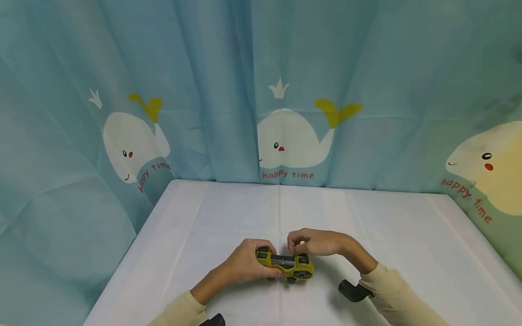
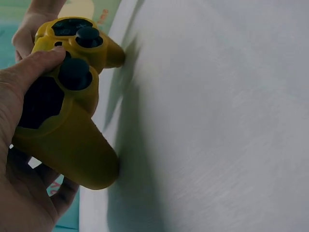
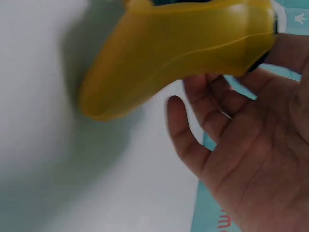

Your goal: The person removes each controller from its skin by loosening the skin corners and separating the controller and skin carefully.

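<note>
A yellow game controller (image 1: 288, 272) with black thumbsticks and dark button areas is held just above the white tabletop. My left hand (image 1: 246, 261) grips its left end, the thumb laid across the front face between the sticks in the left wrist view, other fingers behind. At the controller's far right edge is my right hand (image 1: 320, 242), its fingers loosely bent. In the right wrist view, one digit of that hand reaches the dark shoulder button at the controller's end, while the other fingers (image 3: 186, 140) stay apart from the handle. Part of that contact is hidden behind the controller.
A white cloth-covered table (image 1: 228, 213) spreads around the hands. Blue curtains (image 1: 220, 90) printed with whales hang behind it and along its sides. Dark wrist-worn devices (image 1: 351, 290) stick out below the beige sleeves (image 1: 401, 294).
</note>
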`<state>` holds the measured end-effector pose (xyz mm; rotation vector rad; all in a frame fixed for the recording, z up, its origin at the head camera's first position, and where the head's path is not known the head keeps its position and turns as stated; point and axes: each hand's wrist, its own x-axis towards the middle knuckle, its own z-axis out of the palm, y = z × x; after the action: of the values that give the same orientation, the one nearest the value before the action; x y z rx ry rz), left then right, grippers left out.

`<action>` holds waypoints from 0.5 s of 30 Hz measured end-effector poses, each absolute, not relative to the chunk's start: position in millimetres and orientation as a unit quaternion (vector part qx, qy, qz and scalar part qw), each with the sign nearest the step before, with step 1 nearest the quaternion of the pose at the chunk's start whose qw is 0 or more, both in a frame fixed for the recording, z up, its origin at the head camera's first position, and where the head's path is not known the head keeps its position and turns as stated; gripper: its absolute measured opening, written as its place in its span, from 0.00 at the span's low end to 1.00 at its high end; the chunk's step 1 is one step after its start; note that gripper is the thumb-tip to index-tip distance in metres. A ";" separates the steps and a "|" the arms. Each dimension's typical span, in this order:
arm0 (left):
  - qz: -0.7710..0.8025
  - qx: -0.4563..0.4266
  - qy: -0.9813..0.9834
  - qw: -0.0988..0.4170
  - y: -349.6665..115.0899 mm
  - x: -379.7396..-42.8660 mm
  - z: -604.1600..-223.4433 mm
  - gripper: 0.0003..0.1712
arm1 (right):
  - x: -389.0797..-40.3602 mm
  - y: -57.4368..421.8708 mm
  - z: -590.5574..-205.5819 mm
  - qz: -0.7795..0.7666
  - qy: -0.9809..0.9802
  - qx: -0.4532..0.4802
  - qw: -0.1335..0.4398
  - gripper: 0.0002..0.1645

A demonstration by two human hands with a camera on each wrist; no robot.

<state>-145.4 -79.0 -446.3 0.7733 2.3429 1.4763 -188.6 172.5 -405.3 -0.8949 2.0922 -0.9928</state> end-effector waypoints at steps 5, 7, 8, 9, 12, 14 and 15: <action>0.496 0.279 0.811 0.138 -78.1 -149.9 -446.2 0.15 | -195.1 177.8 -398.7 -0.394 0.797 -0.336 0.311 0.13; 0.489 0.287 0.812 0.136 -78.3 -151.4 -446.0 0.15 | -197.1 181.4 -398.2 -0.420 0.786 -0.330 0.312 0.14; 0.489 0.290 0.812 0.136 -78.4 -152.2 -445.8 0.15 | -198.1 182.5 -398.7 -0.433 0.778 -0.328 0.317 0.15; 0.490 0.291 0.810 0.137 -78.6 -153.0 -445.5 0.15 | -198.6 182.2 -399.9 -0.441 0.770 -0.325 0.326 0.16; 0.495 0.293 0.806 0.140 -79.2 -154.0 -445.5 0.15 | -196.8 176.4 -407.1 -0.458 0.753 -0.307 0.359 0.19; 0.496 0.292 0.805 0.143 -79.3 -154.0 -445.5 0.15 | -196.7 173.3 -412.3 -0.456 0.750 -0.304 0.368 0.18; 0.496 0.293 0.805 0.144 -79.1 -153.9 -445.7 0.15 | -196.4 173.0 -414.0 -0.457 0.750 -0.303 0.370 0.18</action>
<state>-153.9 -79.1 -445.7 0.8444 2.3186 1.4297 -196.4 173.0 -414.0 -0.7771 1.9247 -1.1714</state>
